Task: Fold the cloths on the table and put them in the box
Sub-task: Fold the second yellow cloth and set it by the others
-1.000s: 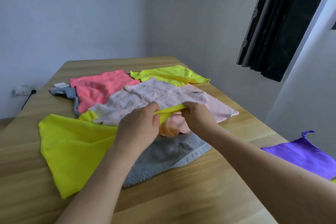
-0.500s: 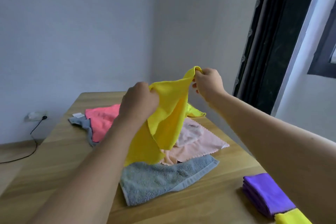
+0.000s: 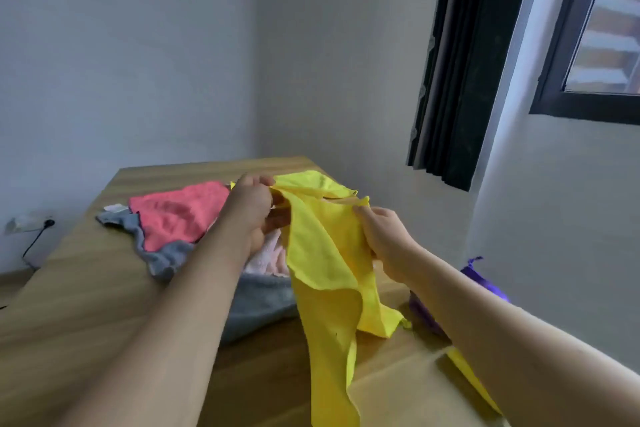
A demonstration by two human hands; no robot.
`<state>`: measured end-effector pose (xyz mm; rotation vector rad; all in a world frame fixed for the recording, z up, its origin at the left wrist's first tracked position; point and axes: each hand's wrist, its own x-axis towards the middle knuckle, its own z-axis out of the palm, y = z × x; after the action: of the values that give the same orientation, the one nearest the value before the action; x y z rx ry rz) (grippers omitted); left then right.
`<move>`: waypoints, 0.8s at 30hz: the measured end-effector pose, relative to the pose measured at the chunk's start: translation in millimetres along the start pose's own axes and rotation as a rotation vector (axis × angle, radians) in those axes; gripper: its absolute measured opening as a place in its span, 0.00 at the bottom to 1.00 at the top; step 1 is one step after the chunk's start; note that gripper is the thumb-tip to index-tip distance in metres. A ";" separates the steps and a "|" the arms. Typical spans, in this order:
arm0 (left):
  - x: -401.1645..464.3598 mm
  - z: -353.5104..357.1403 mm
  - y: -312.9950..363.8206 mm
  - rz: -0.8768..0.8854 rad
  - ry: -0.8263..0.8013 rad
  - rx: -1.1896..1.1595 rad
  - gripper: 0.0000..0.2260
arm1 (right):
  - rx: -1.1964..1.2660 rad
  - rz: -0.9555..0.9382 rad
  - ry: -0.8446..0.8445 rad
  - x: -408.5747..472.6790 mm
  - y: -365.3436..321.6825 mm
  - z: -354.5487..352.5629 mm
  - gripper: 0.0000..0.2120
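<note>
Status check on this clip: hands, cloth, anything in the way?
Left hand and right hand both grip the yellow cloth, lifted, unfolded. Pink cloth waits on the table. Box not in view.

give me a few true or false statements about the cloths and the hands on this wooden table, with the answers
1. Both hands hold the bright yellow microfibre cloth. True: the left hand grips its upper edge and the right hand its side.
2. The yellow cloth lies flat on the wooden table. False: it hangs lifted between the hands.
3. The coral pink fluffy cloth lies on the grey towel. True.
4. The folded purple cloth is left of the pile. False: it is on the right, behind the right forearm.
5. The box is open on the table. False: no box shows.
</note>
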<state>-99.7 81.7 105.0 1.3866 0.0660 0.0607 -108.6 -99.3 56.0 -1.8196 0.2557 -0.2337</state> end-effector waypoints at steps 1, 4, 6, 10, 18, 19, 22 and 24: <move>2.3 1.8 -17.6 -0.012 -0.040 0.045 0.17 | -0.018 0.008 -0.002 -3.9 18.5 6.6 0.18; 9.9 0.4 -82.0 -0.013 -0.190 0.373 0.17 | -0.027 0.051 -0.008 -12.3 76.8 20.4 0.15; 17.1 -1.0 -109.9 0.051 -0.294 0.585 0.21 | -0.101 0.052 0.065 -10.5 106.4 21.3 0.15; 31.9 -2.6 -127.2 0.051 -0.505 0.758 0.24 | -0.106 0.035 0.197 2.3 133.4 17.2 0.14; 55.4 16.8 -143.6 0.364 -0.607 1.054 0.20 | 0.086 -0.116 0.337 -6.3 140.5 17.5 0.21; 56.9 18.6 -143.2 0.384 -0.607 1.089 0.21 | 0.123 -0.123 0.349 -6.6 140.9 16.5 0.20; 65.5 14.6 -144.2 0.429 -0.615 1.153 0.23 | 0.096 -0.158 0.379 -4.9 143.1 16.9 0.12; 68.3 10.9 -144.9 0.457 -0.623 1.187 0.22 | 0.096 -0.166 0.387 -5.0 142.7 19.3 0.09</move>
<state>-30.1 50.3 -36.2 2.5160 -0.8641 -0.0465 -115.2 -116.1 -87.0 -1.6910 0.3575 -0.7065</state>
